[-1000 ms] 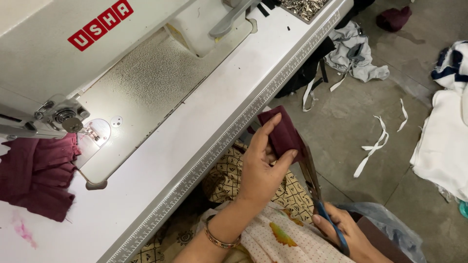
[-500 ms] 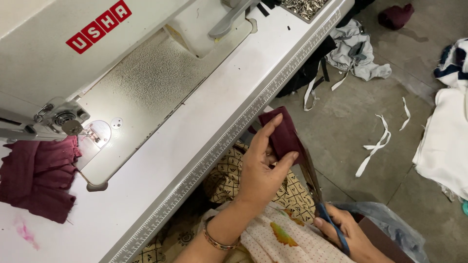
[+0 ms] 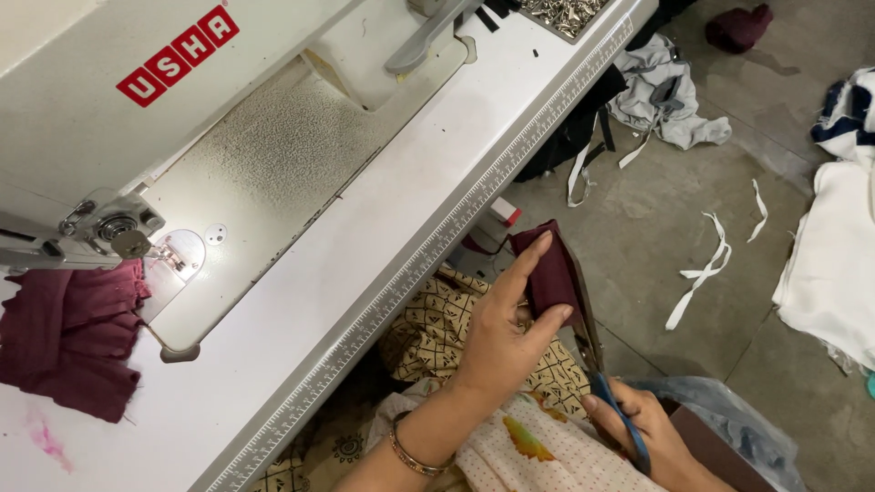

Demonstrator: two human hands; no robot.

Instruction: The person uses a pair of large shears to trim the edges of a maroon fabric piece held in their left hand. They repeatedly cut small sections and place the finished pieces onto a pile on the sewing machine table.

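In the head view, your left hand [image 3: 506, 342] holds a small folded piece of dark maroon cloth [image 3: 550, 269] over your lap, just beside the front edge of the white sewing table [image 3: 383, 264]. The fingers [image 3: 527, 264] are stretched along the near face of the cloth and the thumb presses from the other side, so the piece is pinched flat and nearly upright. Your right hand [image 3: 652, 433] is lower, at the bottom edge of the picture, and its fingers are closed around the blue handles of a pair of scissors [image 3: 597, 355]. The dark blades run up along the right edge of the maroon piece, very close to your left fingertips; whether the blades are open or closed I cannot tell.

The risk, as I judge it, is there: if the cloth slips in the pinch, the cut can wander into the piece, or the blades can reach your thumb.

On the table stands the white sewing machine [image 3: 182, 137], and a bunch of the same maroon fabric [image 3: 68, 337] lies beside its needle, well apart from your hands. White fabric strips [image 3: 706, 269] and a grey crumpled cloth [image 3: 665, 96] lie on the concrete floor, and a trimmed piece could get lost among them.
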